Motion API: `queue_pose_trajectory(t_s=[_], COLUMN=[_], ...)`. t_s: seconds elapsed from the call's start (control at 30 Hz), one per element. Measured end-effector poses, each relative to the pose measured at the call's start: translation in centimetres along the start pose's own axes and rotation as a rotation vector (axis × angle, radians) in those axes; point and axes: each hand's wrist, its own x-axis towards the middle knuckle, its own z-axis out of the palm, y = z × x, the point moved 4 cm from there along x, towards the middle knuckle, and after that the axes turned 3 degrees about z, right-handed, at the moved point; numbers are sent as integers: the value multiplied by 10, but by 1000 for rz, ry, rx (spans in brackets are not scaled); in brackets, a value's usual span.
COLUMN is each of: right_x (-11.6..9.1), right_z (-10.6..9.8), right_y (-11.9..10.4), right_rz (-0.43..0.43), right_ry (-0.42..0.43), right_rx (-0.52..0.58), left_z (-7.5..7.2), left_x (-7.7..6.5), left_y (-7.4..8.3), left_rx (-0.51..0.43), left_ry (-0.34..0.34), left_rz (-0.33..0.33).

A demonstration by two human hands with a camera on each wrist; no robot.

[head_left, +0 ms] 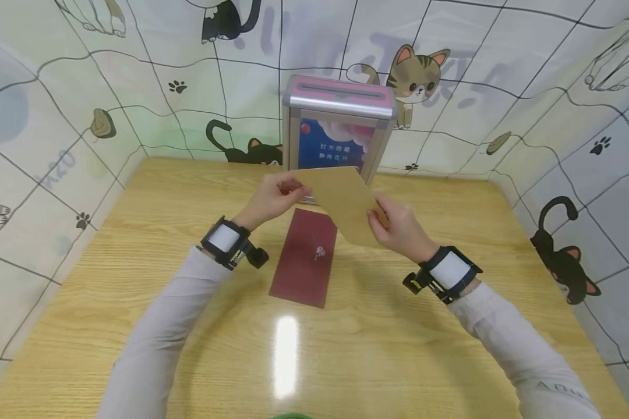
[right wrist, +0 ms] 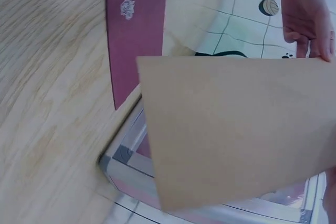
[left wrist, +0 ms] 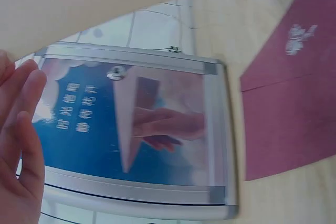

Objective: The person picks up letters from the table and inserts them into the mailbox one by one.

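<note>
A flat tan kraft-paper envelope (head_left: 340, 201) is held up over the table in both hands, tilted. The left hand (head_left: 274, 199) pinches its upper left corner; in the right wrist view that hand's fingers touch the paper's edge. The right hand (head_left: 400, 227) grips the opposite side, thumb on the near face. Below it a maroon envelope (head_left: 300, 265) with a small silvery print lies on the table. Behind stands a silver-framed letter box (head_left: 340, 105) with a slot in its pink top and a blue picture front, partly hidden by the tan envelope.
The wooden table (head_left: 199, 349) reaches to a cat-patterned wall covering (head_left: 314, 35) at the back and sides. A green rim (head_left: 292, 416) peeks in at the bottom edge of the head view.
</note>
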Motion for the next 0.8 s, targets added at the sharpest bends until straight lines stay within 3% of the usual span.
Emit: queue_pose_trajectory(t_s=[0.2,0.37,0.47,0.7,0.8], right_x=[4,5,8,12,13], right_z=[3,8,9,17,22], right_y=[10,15,12,21,27], right_rz=[71,138,203,296,340], right_ry=[73,84,71,57,50], right_rx=[20,102,153,241,247], left_z=[-7,-11,-12,-21,-22], left_x=[13,21,25,24,26], left_y=[16,24,27,67,68], left_rx=[5,4,4,55,56], left_ry=[16,23,33,78,89], left_rz=[63,99,107,95,78])
